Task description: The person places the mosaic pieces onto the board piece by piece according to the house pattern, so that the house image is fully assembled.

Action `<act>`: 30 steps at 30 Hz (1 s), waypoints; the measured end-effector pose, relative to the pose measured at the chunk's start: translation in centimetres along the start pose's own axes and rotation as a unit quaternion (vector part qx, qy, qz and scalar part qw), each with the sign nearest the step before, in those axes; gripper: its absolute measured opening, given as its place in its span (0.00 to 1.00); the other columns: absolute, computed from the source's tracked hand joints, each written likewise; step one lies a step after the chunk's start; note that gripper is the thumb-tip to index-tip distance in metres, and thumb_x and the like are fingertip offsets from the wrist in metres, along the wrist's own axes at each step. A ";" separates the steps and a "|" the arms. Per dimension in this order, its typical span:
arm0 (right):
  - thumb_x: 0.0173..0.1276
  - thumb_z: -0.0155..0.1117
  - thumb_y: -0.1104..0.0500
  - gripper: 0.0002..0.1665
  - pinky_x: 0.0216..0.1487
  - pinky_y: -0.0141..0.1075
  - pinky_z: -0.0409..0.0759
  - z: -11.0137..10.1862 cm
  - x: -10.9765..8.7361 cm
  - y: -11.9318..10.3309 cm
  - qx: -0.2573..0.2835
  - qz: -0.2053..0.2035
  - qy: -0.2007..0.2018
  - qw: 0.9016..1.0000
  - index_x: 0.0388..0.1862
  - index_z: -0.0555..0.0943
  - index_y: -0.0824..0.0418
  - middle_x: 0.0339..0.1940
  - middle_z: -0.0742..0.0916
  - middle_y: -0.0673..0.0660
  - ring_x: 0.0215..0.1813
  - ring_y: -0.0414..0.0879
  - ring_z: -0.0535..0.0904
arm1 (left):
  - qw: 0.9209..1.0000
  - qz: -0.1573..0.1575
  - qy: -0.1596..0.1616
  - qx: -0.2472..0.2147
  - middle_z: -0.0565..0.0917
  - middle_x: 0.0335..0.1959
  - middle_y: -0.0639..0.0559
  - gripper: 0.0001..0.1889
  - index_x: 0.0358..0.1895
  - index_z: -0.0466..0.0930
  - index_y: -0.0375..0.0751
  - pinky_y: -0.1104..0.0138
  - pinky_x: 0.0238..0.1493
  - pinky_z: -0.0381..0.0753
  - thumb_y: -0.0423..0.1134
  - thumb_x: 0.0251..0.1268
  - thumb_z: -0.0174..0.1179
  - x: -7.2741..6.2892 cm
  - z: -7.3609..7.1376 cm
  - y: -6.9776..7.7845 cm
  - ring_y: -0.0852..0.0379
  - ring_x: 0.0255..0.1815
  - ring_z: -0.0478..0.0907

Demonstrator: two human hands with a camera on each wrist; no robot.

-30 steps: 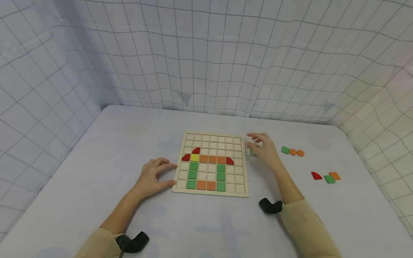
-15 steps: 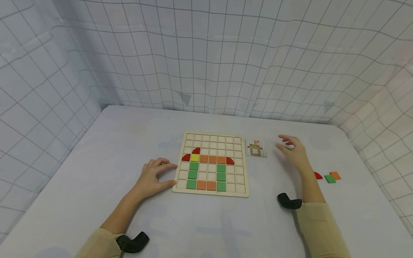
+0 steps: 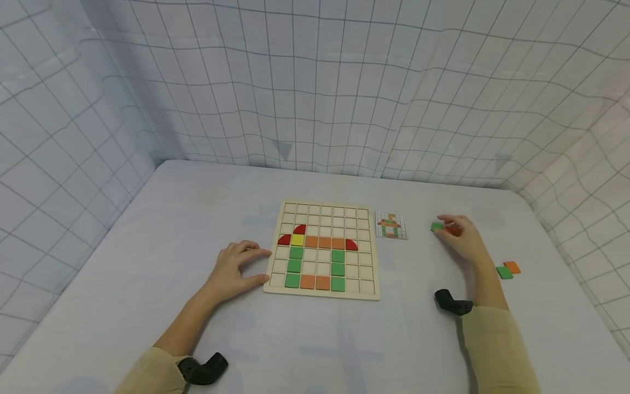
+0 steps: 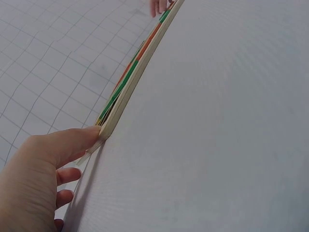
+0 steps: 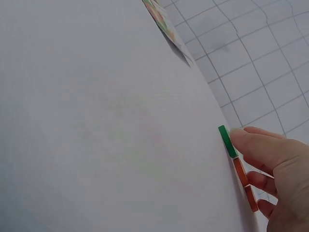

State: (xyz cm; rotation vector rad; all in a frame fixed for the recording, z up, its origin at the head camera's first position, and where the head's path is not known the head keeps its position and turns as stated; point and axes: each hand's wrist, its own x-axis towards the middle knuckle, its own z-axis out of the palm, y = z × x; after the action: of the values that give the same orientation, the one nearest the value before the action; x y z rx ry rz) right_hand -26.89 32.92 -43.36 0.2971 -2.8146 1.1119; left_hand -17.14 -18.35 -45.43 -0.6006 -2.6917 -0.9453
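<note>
A wooden grid board (image 3: 325, 297) lies mid-table, with green, orange and yellow square tiles and red quarter-circle pieces in its cells. My left hand (image 3: 235, 272) touches the board's left edge with thumb and index finger spread; in the left wrist view its thumb (image 4: 79, 142) lies at the board's corner. My right hand (image 3: 462, 238) is at the group of loose pieces on the right. Its thumb tip is right at a green square tile (image 5: 228, 141), the fingers behind it. Two orange round pieces (image 5: 240, 171) lie in line with that tile, beneath the hand.
A small pattern card (image 3: 392, 225) lies beside the board's right edge. Farther right lie another green square tile (image 3: 504, 272) and an orange square tile (image 3: 512, 267). A grid-patterned curtain (image 3: 320, 87) encloses the table's back and sides.
From over the pattern card, my right hand has moved right to the loose green tile, uncovering the card. The right forearm now hides the loose red quarter-circle. My left hand has stayed put.
</note>
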 end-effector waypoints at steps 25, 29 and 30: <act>0.63 0.62 0.55 0.20 0.51 0.69 0.46 -0.2 -0.2 1.3 -0.038 0.004 0.002 0.999 0.48 0.77 0.68 0.53 0.72 0.72 0.58 0.70 0.61 | 1.000 0.005 0.004 0.000 0.75 0.45 0.48 0.23 0.47 0.81 0.46 0.53 0.44 0.59 0.46 0.42 0.70 0.0 0.0 -0.1 0.47 0.46 0.67; 0.63 0.62 0.55 0.20 0.51 0.69 0.46 -0.2 -0.1 1.3 -0.040 0.003 0.006 0.999 0.48 0.77 0.68 0.52 0.73 0.71 0.56 0.69 0.63 | 1.000 0.005 0.004 -0.003 0.75 0.45 0.48 0.23 0.47 0.81 0.46 0.53 0.44 0.59 0.46 0.42 0.70 0.0 0.0 -0.1 0.47 0.46 0.67; 0.63 0.62 0.55 0.20 0.51 0.69 0.46 -0.2 -0.1 1.3 -0.040 0.003 0.008 0.999 0.48 0.77 0.68 0.51 0.73 0.71 0.55 0.68 0.63 | 1.000 0.005 0.004 -0.003 0.75 0.45 0.48 0.23 0.47 0.81 0.46 0.53 0.44 0.59 0.46 0.42 0.70 0.0 0.0 0.0 0.47 0.46 0.67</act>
State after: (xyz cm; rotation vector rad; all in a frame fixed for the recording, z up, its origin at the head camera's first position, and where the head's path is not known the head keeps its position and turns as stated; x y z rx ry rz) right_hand -27.07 33.97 -44.11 0.2721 -2.8389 0.9939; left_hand -17.13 -18.42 -45.43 -0.6102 -2.6764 -0.9520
